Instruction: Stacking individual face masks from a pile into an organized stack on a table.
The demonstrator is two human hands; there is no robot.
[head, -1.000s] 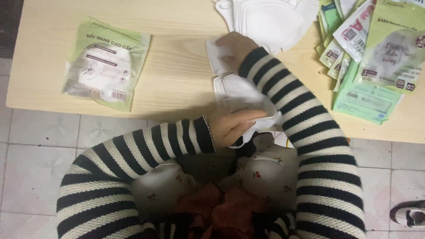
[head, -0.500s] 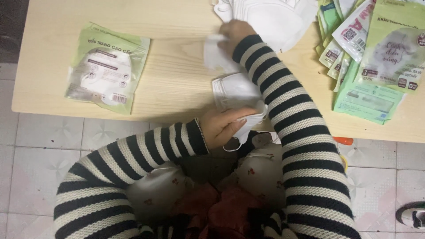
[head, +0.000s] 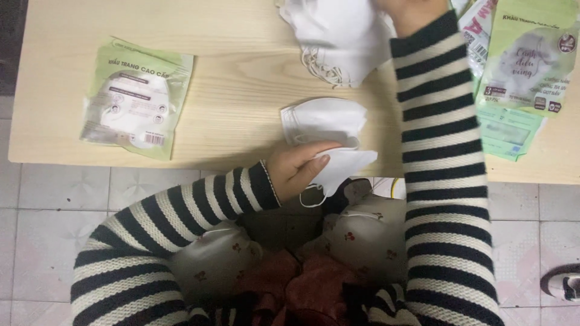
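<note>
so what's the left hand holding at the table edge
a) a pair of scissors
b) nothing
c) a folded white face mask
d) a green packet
c: the left hand grips a folded white face mask at the near edge of the wooden table, its ear loop hanging below, while the green packet lies untouched further left.

One sealed green mask packet (head: 138, 98) at nine o'clock, one folded white mask (head: 324, 119) mid-bench, one loose mask heap (head: 338, 36) at twelve, several green packets (head: 524, 72) at two, count unclear.
</note>
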